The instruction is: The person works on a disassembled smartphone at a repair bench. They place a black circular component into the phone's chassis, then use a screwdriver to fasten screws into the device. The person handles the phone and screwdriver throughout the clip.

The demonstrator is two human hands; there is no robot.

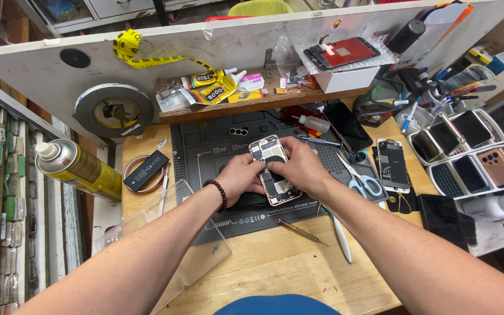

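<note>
My left hand (241,178) steadies the opened phone (273,170) at its nine o'clock edge, fingers closed on the frame. My right hand (300,166) pinches something inside it (too small to tell). I judge I'm mid-disassembly on the grey mat (205,146); the next move needs fine pressure. Scissors (361,178) lie at three o'clock.

Both forearms are bare from elbow to wrist, with no sleeves, watch or gloves showing. The left hand (241,178) has a bracelet (219,193) of dark, round, reddish-brown beads around its wrist. The right hand (303,169) wears no rings. A blue garment (275,305) shows at the bottom edge.
</note>
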